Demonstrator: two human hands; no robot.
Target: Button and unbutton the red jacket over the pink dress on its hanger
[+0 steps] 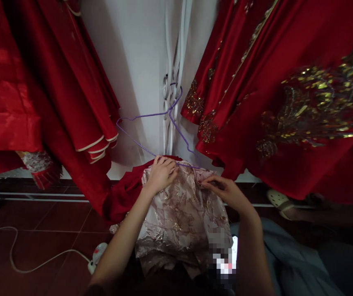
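Here's the patterned pink garment, spread just in front of the person, its top edge up against the lower bar of a purple hanger. The left hand lies over that edge, fingers bent and partly closed across cloth and bar; how firmly it grips, you can't tell. Over to the right hand: thumb and forefinger nearly together, pinching the garment's upper right corner! The hanger's hook sits up by the white straps, red clothes hang left, and a gold-sequined red garment hangs right.
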